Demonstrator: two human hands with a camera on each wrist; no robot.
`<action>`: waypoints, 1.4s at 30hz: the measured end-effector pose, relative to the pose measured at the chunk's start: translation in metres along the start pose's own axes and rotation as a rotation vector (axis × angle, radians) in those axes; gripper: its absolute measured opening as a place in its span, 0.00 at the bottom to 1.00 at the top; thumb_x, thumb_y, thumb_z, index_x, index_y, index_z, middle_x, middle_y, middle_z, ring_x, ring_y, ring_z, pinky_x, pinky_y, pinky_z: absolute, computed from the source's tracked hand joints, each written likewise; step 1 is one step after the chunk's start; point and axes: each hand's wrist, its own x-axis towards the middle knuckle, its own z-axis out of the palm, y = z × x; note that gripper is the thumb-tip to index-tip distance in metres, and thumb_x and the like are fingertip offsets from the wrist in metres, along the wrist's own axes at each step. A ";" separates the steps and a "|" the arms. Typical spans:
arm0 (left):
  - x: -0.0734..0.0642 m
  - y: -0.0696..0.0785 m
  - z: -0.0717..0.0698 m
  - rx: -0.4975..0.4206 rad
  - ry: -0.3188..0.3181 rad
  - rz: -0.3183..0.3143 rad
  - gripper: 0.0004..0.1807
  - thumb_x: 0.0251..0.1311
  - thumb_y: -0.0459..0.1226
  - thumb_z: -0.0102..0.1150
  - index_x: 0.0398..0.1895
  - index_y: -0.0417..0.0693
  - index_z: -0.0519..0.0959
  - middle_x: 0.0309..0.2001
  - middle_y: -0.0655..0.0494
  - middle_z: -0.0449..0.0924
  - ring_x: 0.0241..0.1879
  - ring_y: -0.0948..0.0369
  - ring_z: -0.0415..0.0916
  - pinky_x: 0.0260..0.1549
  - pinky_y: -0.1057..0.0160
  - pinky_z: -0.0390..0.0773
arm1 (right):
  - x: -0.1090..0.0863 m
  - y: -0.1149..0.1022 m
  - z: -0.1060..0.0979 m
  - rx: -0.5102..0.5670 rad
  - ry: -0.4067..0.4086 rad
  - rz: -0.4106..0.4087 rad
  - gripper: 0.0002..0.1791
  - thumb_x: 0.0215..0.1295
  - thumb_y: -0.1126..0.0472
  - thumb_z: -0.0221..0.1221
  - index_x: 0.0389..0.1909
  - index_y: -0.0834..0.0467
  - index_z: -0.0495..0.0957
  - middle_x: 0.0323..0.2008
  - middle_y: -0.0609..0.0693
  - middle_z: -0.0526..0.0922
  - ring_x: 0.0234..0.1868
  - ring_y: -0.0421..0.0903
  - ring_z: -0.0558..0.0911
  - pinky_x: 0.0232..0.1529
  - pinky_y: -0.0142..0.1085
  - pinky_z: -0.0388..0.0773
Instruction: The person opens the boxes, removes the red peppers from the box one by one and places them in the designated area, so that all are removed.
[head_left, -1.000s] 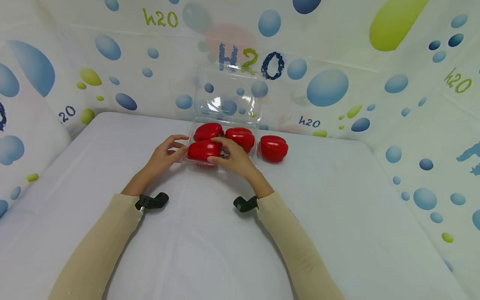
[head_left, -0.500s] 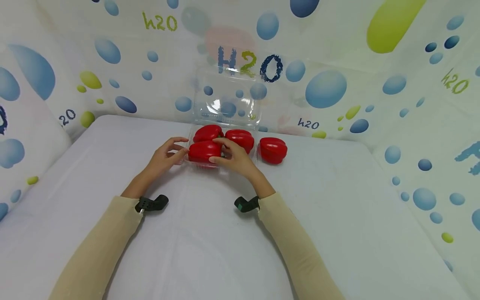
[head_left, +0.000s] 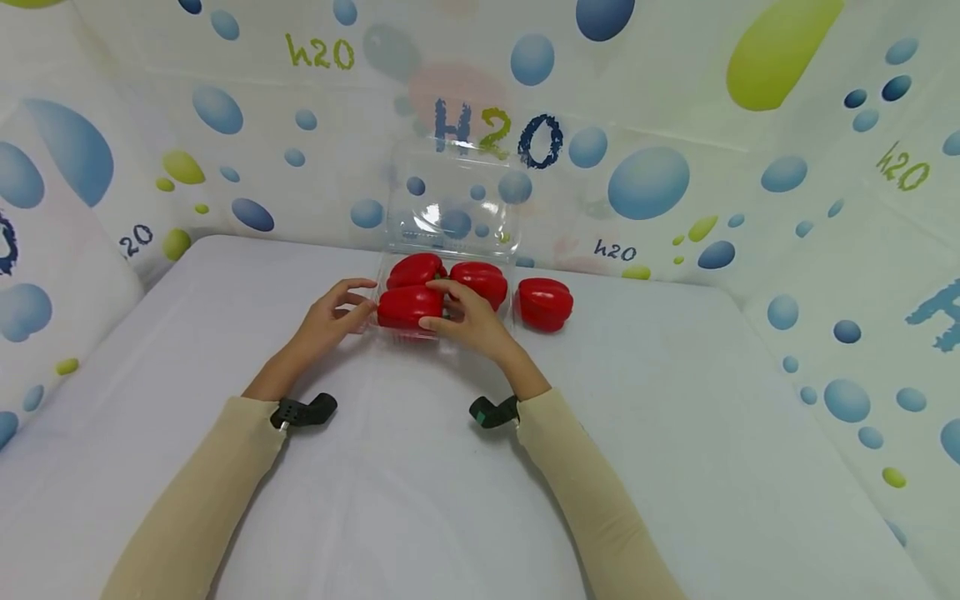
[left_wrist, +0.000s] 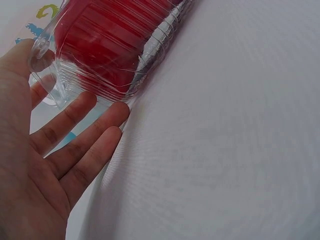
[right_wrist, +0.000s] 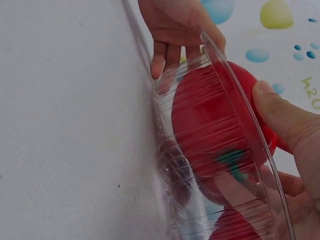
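Note:
A clear plastic clamshell container (right_wrist: 220,59) holds red bell peppers, its lid (head_left: 450,200) raised at the back. My right hand (head_left: 476,325) grips the front-left bell pepper (head_left: 408,307) at its stem end, thumb on the near side and fingers on the far side. Two more peppers, a back-left one (head_left: 416,269) and a right one (head_left: 480,282), lie inside. At the container's left end, my left hand (head_left: 326,317) touches the rim with its thumb. Its other fingers extend beside the ribbed wall in the left wrist view, spread and mostly straight.
One red bell pepper (head_left: 544,304) sits outside, just right of the container. A white cloth (head_left: 405,492) covers the table. Behind stands a white curtain (head_left: 300,192) with blue and green spots and lettering.
The head view has tilted slightly, so the whole scene sits a little lower. Both hands keep nearly the same place, and the right hand still holds the front-left bell pepper.

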 end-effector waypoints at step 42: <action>0.004 -0.004 0.000 -0.003 0.001 0.047 0.25 0.72 0.41 0.49 0.69 0.45 0.63 0.54 0.35 0.74 0.39 0.63 0.79 0.37 0.75 0.79 | 0.001 0.011 -0.007 0.092 0.053 -0.022 0.34 0.61 0.58 0.67 0.68 0.53 0.67 0.64 0.52 0.71 0.62 0.50 0.74 0.54 0.40 0.79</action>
